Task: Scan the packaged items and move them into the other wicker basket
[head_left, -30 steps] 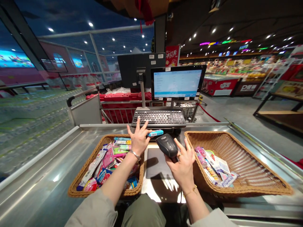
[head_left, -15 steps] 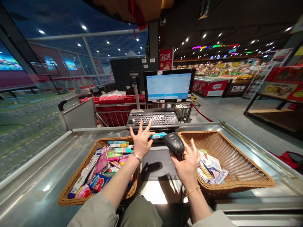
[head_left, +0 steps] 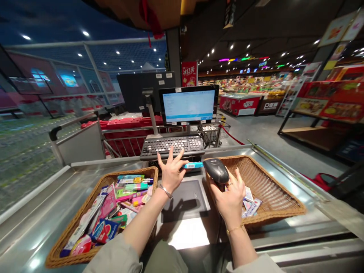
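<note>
My left hand (head_left: 170,170) pinches a small blue packet (head_left: 192,165) between thumb and forefinger, its other fingers spread, just in front of the keyboard (head_left: 172,145). My right hand (head_left: 229,193) grips a black handheld barcode scanner (head_left: 216,170), whose head points left toward the packet, a short gap apart. Both hands hover over a dark pad (head_left: 186,199) on the steel counter. A wicker basket (head_left: 61,248) at my left holds several colourful packets. A second wicker basket (head_left: 280,191) at my right holds a few packets, partly hidden behind my right hand.
A lit checkout screen (head_left: 189,105) stands behind the keyboard. Red baskets and a wire trolley (head_left: 212,132) sit beyond the counter. A steel counter (head_left: 34,223) surrounds the baskets. Shop shelves (head_left: 321,113) and a freezer stand at the far right.
The view has swung to the right, so everything sits further left in the frame. The scanner and the blue packet have drawn a little closer together; both grips are unchanged.
</note>
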A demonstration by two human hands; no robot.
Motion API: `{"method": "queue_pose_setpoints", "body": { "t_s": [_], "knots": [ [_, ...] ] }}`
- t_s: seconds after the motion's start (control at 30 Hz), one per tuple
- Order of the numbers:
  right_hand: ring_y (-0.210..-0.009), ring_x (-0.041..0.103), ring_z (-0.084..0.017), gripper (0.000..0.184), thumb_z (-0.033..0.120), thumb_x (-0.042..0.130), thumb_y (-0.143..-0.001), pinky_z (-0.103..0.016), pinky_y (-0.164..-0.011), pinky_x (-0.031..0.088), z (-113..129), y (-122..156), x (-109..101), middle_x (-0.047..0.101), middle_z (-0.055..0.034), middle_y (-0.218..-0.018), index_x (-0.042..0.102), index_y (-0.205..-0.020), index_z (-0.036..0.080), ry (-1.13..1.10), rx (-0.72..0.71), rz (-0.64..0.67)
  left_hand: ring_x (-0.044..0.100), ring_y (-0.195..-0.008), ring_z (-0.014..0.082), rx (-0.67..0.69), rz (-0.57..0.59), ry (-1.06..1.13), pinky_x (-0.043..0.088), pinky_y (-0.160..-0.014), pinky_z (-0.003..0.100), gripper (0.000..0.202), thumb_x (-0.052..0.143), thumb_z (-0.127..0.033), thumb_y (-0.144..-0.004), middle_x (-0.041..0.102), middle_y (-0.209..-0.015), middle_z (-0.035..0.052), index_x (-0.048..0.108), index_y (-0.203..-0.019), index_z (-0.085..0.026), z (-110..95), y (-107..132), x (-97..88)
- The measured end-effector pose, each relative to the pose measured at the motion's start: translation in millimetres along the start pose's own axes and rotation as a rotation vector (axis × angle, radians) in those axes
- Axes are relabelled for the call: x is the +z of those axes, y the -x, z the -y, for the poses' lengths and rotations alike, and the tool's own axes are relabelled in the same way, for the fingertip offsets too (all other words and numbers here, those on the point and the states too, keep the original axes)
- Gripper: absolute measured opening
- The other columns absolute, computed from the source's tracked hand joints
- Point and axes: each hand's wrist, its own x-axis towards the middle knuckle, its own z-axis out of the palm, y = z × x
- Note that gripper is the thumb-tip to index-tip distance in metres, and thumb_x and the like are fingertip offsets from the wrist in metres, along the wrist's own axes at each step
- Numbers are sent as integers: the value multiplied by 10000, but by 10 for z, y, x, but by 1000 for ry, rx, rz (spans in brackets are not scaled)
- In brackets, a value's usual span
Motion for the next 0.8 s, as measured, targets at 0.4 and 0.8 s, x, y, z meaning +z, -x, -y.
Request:
{"method": "queue_pose_setpoints", "body": {
  "t_s": [0.4,0.8],
  "knots": [
    [-1344,396,-347,392,491,649,-783,-554,-1083,271,-288,-118,-173,678,-153,-1115,681,-957,141,49,155,-139,254,-1450,328,97,6,46,-71,-1110,736,186,671,-280,-806,562,-1390,4,699,-980,-341,-289,-142,221],
    [-1299,459,-371,488,579,647,-731,-533,-1069,356,-614,-206,-390,673,-214,-1125,713,-841,109,107,382,-301,265,-1447,324,219,79,107,-41,-1101,752,234,692,-296,-814,552,-1402,4,693,-1034,-375,-604,-205,478]
  ]
}}
